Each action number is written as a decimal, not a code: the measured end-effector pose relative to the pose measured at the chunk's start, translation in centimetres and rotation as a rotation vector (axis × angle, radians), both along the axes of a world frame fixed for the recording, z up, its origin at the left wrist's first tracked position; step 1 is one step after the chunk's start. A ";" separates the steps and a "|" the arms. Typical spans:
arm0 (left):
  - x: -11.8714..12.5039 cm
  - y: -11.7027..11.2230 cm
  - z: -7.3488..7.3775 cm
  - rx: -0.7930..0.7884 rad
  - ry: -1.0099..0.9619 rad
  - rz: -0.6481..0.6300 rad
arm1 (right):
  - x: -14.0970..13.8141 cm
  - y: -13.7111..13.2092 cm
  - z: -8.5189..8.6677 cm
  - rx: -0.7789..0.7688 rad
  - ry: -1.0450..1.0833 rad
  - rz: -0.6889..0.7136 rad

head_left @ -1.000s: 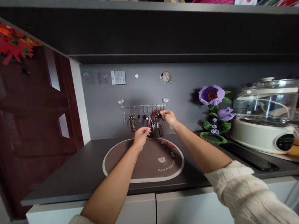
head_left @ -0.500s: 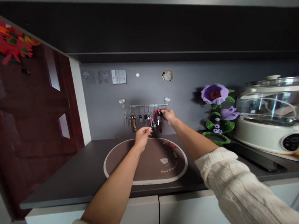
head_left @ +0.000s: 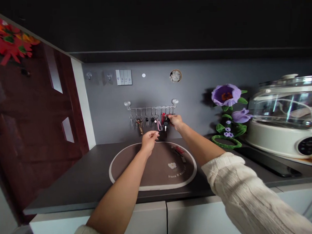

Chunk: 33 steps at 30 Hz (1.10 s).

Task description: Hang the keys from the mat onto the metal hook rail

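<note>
A clear hook rail (head_left: 151, 108) is fixed to the grey wall, with several bunches of keys hanging from it. At its right end, the fingertips of my right hand (head_left: 176, 123) pinch a bunch of keys (head_left: 166, 123) with a dark fob, beside a red strap. My left hand (head_left: 149, 143) is just below the hanging keys, thumb and fingers closed together; whether anything is between them cannot be made out. To its upper left hangs a key bunch with a brown charm (head_left: 140, 127). A pink strap (head_left: 158, 124) hangs just above my left fingertips.
Below lies an oval brown mat (head_left: 148, 177) with a white rim, bearing a red multi-part item (head_left: 179, 150). Rightward stand a purple knitted flower (head_left: 226, 95), a black phone-like slab (head_left: 271, 163) and a white steamer-like appliance (head_left: 273, 139). A dark shelf (head_left: 152, 27) overhangs the counter.
The view has shifted slightly. My right hand stays at the keys on the rail's right end, and the dark key bunch has turned a little. My left hand keeps nearly the same place.
</note>
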State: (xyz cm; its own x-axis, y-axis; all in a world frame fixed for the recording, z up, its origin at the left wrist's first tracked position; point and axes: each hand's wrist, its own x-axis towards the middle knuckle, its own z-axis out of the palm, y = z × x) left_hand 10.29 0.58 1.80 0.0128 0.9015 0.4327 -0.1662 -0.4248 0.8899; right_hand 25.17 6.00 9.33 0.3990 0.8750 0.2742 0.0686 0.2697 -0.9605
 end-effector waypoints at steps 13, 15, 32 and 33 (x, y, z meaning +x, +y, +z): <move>0.0 -0.1 -0.2 -0.028 0.039 -0.007 | 0.5 1.1 -0.8 0.076 -0.182 -0.062; 0.0 -0.2 -0.3 -0.033 0.049 -0.014 | 0.7 1.1 -0.8 0.078 -0.211 -0.055; 0.0 -0.4 -0.7 -0.057 0.192 -0.029 | 1.4 -3.2 -1.2 0.079 -0.236 0.161; 0.0 -0.5 -0.7 -0.058 0.192 -0.027 | 1.4 -3.6 -1.2 0.076 -0.231 0.171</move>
